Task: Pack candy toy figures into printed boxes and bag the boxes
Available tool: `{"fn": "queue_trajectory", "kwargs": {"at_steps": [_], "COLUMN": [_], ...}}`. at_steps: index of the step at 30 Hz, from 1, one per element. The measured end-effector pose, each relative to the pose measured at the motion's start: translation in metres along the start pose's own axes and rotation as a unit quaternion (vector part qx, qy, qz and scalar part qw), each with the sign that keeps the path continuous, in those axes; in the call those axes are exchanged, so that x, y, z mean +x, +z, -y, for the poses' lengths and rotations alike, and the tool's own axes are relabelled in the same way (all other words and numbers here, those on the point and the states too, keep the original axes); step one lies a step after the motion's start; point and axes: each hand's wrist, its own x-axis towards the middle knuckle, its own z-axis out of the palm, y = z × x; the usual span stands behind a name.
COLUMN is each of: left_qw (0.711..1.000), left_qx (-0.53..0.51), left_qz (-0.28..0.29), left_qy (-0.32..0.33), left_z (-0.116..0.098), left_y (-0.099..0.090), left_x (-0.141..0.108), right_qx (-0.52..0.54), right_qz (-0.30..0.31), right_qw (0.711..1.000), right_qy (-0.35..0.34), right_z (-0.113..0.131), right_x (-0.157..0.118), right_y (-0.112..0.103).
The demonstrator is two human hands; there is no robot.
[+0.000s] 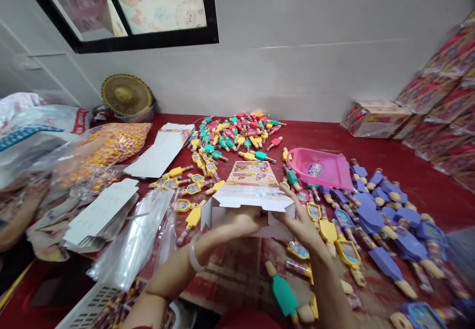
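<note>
Here, a half-folded printed cardboard carton [252, 190] held between two bare hands above a red-covered worktop [315, 136]: left hand [237, 220] curled around the near edge, right hand [300, 220] partly open, fingers [285, 203] spread against the carton's corner. Pale bangle [196, 252] on the left wrist. Close by, yellow-and-teal toy-shaped packs [237, 141], a pink plastic tray [319, 168], purple-topped toy packs [386, 264]. At far left, another person's hand [35, 195].

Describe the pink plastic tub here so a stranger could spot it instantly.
Find the red-covered surface below the white wall. Right of centre, beyond the right hand, lies a pink plastic tub beside the purple-topped toys. It alone is large and pink, with a round label inside.
</note>
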Motion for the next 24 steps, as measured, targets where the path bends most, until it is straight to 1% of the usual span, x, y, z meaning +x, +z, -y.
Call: {"fn": "queue_trajectory", "kwargs": {"at_steps": [2,4,5,6,7,8,9,10,11,12,13,15,16,17,18,19,21,22,23,24], "left_qw": [0.999,0.997,0.996,0.995,0.991,0.982,0.964,0.937,0.91,0.897,0.905,0.932,0.939,0.941,0.942,0.942,0.942,0.942,0.943,0.945], "left_qx": [0.034,0.072,0.078,0.068,0.039,-0.002,-0.049,-0.097,-0.127,-0.15,-0.179,-0.25,-0.277,-0.294,-0.298,-0.29,-0.243,-0.209,-0.171,-0.133], "left_qz": [0.006,-0.004,-0.025,-0.057,-0.108,-0.175,-0.25,-0.329,-0.393,-0.416,-0.385,-0.26,-0.203,-0.165,-0.151,-0.162,-0.216,-0.239,-0.255,-0.264], "left_qy": [0.012,0.025,0.033,0.048,0.065,0.077,0.078,0.064,0.032,-0.001,-0.02,-0.027,-0.024,-0.022,-0.026,-0.038,-0.083,-0.107,-0.126,-0.138], "left_z": [-0.004,-0.012,-0.016,-0.018,-0.019,-0.016,-0.009,0.001,0.013,0.027,0.041,0.063,0.069,0.07,0.068,0.063,0.051,0.046,0.042,0.039], "left_y": [0.002,-0.004,-0.011,-0.018,-0.028,-0.038,-0.049,-0.059,-0.068,-0.075,-0.079,-0.082,-0.079,-0.074,-0.067,-0.06,-0.045,-0.04,-0.036,-0.033], "left_x": [-0.008,-0.028,-0.043,-0.057,-0.072,-0.083,-0.091,-0.093,-0.091,-0.086,-0.077,-0.057,-0.047,-0.039,-0.032,-0.026,-0.019,-0.017,-0.016,-0.015], "right_qx": [-0.041,-0.044,-0.036,-0.023,-0.007,0.011,0.028,0.041,0.049,0.053,0.05,0.032,0.025,0.022,0.026,0.04,0.089,0.119,0.151,0.182], "right_qz": [-0.047,-0.092,-0.115,-0.138,-0.161,-0.185,-0.208,-0.227,-0.239,-0.243,-0.241,-0.233,-0.234,-0.245,-0.264,-0.288,-0.319,-0.318,-0.301,-0.267], "right_qw": [0.998,0.994,0.992,0.99,0.986,0.982,0.978,0.973,0.97,0.969,0.969,0.971,0.971,0.968,0.961,0.953,0.941,0.939,0.942,0.946], "right_qy": [-0.009,-0.032,-0.038,-0.036,-0.028,-0.02,-0.012,-0.007,-0.007,-0.009,-0.013,-0.028,-0.04,-0.056,-0.071,-0.081,-0.07,-0.045,-0.007,0.035], "right_z": [-0.004,-0.008,-0.01,-0.012,-0.014,-0.015,-0.016,-0.017,-0.017,-0.016,-0.015,-0.014,-0.013,-0.014,-0.015,-0.017,-0.021,-0.023,-0.024,-0.024], "right_x": [-0.001,-0.001,0.0,0.001,0.002,0.004,0.005,0.007,0.008,0.009,0.01,0.01,0.01,0.011,0.011,0.013,0.017,0.019,0.02,0.022], "right_y": [0.005,0.007,0.008,0.008,0.008,0.007,0.007,0.007,0.009,0.01,0.013,0.019,0.023,0.026,0.03,0.032,0.034,0.033,0.031,0.028]}}
